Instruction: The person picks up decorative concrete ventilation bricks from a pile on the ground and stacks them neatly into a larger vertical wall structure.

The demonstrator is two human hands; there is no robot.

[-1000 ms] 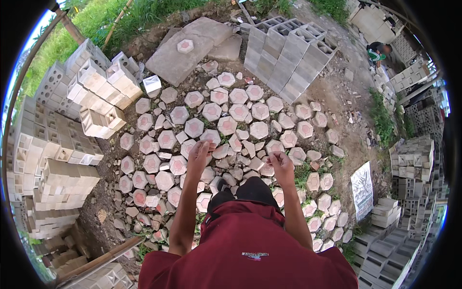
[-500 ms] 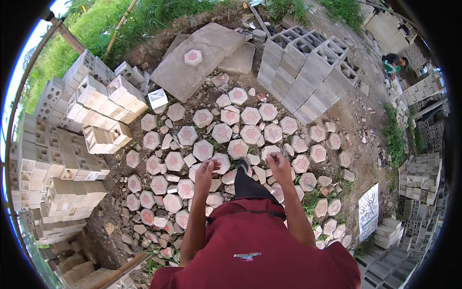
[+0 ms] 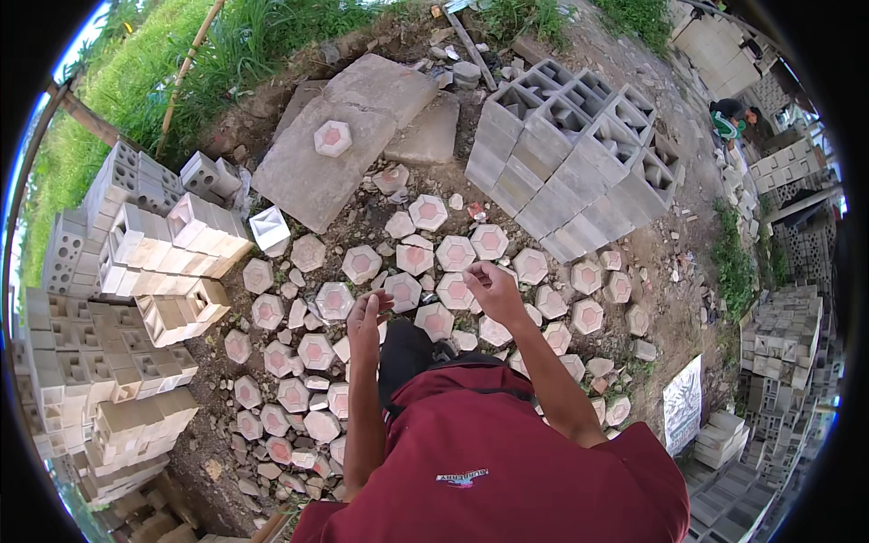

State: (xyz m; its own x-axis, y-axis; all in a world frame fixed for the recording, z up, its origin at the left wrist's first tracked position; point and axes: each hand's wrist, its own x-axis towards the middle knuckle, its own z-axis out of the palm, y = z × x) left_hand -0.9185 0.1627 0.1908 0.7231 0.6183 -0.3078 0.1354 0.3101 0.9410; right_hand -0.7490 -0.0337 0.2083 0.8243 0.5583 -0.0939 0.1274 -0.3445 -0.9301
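Observation:
Both my hands are raised above ground covered with hexagonal concrete pavers, each pale with a reddish centre. My left hand (image 3: pixel 366 319) holds nothing, its fingers loosely bent and apart. In view it is nearest to one paver (image 3: pixel 335 301) on its left and another paver (image 3: pixel 402 291) on its right. My right hand (image 3: pixel 495 291) is also empty, with its fingers curled loosely and a gap to the thumb. Just left of its fingertips, a paver (image 3: pixel 454 290) lies on the ground below. Neither hand visibly touches anything. My dark-clad leg (image 3: pixel 407 355) shows between my forearms.
A flat concrete slab (image 3: pixel 299 185) bears a single hexagonal paver (image 3: pixel 332 138). Hollow blocks are stacked at the far right (image 3: pixel 561 172) and on the left (image 3: pixel 109 366). Broken stones lie between pavers. A white printed sheet (image 3: pixel 682 404) lies at right; a person (image 3: pixel 727 118) crouches beyond.
My view has shifted forward and right, so the pavers and stacks sit further left. My right hand has moved up and left in view; my left hand has moved slightly left.

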